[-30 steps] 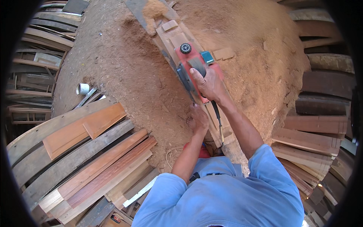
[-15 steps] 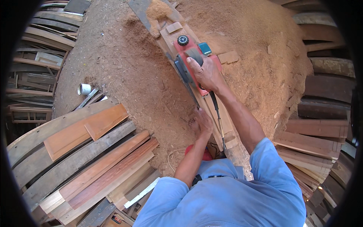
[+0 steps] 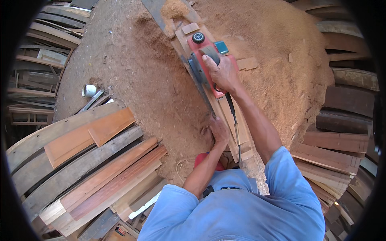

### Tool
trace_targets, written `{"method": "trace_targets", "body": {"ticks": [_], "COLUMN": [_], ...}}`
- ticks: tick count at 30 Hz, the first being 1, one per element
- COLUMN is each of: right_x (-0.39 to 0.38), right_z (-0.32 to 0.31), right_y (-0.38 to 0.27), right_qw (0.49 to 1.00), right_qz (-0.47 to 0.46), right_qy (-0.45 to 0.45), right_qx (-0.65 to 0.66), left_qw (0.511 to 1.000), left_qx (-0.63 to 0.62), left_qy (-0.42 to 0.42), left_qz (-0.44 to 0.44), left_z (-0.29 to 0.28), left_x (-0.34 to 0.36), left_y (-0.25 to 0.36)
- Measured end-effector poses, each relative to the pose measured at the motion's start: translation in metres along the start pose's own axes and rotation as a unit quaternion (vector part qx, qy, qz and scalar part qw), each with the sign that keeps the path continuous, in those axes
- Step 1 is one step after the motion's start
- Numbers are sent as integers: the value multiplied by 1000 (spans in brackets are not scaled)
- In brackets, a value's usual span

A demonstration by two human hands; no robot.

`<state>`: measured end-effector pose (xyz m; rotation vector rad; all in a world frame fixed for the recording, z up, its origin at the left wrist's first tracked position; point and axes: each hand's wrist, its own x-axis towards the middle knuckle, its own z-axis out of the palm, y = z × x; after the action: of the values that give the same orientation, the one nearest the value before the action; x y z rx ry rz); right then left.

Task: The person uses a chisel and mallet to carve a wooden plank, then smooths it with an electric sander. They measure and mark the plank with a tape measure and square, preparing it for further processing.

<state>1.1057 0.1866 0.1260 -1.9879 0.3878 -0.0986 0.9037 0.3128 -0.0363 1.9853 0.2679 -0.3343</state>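
A red electric planer (image 3: 204,47) with a black front knob and a teal part on its right side rests on a long pale wooden board (image 3: 235,127). My right hand (image 3: 225,72) is wrapped round its rear handle, the thumb lying along the top. Lower down, my left hand (image 3: 218,130) grips the left edge of the board, its fingers partly hidden against the side. From the planer's rear a black power cord (image 3: 231,106) runs back along the wood toward me. Just ahead of the tool, a small wood block (image 3: 190,28) lies across the board.
Sawdust (image 3: 281,76) covers the ground, with a heap (image 3: 174,8) on the far end of the support plank. Stacked boards (image 3: 100,164) lie at the near left, and more timber (image 3: 335,142) lines the right. A white cup-like container (image 3: 88,90) sits at left.
My left hand has shifted slightly right and down. The planer, with my right hand on it, appears a little to the right, as the whole view has shifted slightly.
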Motion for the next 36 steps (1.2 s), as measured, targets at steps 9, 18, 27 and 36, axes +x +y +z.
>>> {"method": "trace_targets", "body": {"ticks": [9, 18, 27, 36], "right_x": [63, 16, -265, -470], "right_z": [15, -31, -154, -190], "right_y": [-24, -1, 74, 156], "right_qw": [999, 995, 969, 932], "right_qz": [-18, 56, 125, 257], "right_qy": [-34, -64, 55, 181], "right_qx": [19, 58, 204, 179], "left_qw": [1000, 998, 997, 951], "left_qx": [9, 51, 13, 289], "left_qy": [-9, 25, 61, 56], "left_qz": [-3, -25, -46, -91], "left_z": [-2, 5, 8, 25], "left_x": [0, 4, 14, -35], "left_y": [6, -11, 17, 110]}}
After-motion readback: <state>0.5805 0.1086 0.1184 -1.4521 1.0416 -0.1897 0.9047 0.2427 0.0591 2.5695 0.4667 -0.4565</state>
